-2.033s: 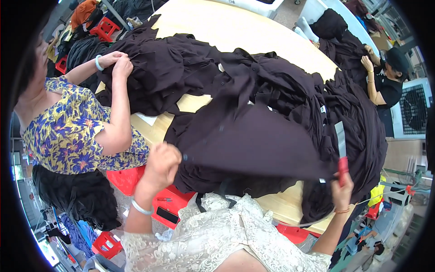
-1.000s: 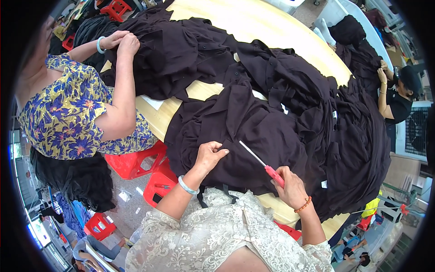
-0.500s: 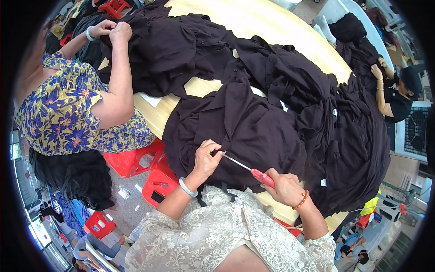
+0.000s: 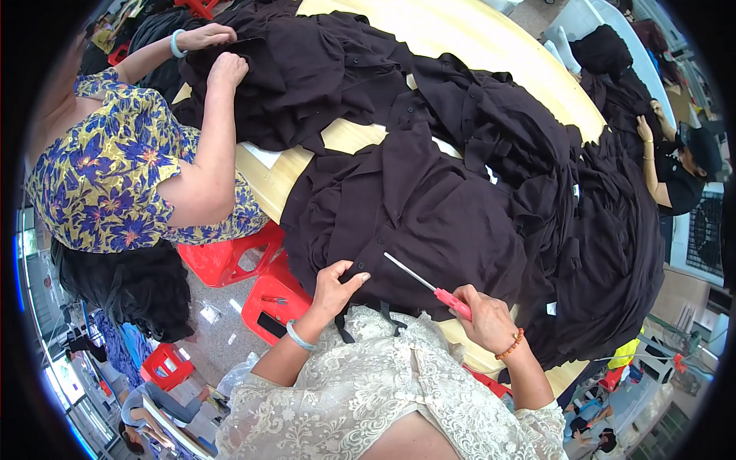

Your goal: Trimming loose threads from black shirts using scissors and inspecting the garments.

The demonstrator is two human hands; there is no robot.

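A dark shirt lies spread in front of me, with small buttons along its front strip. My left hand is at the strip's near end, fabric between thumb and bent fingers, beside one button. My right hand is closed round the pink-red handle of a thin-shafted metal tool, which looks like a screwdriver. Its tip points up and left above the shirt, apart from my left hand. I cannot tell whether the tip touches the cloth.
More dark shirts are heaped right and far on the pale wooden table. At the left, a person in a flowered top handles dark cloth; another person works far right. Red stools stand left, one bearing small snips and a phone.
My left hand has moved slightly down and left, and the tool's tip has come away from it, baring a button. The left co-worker's hands have shifted right and moved apart.
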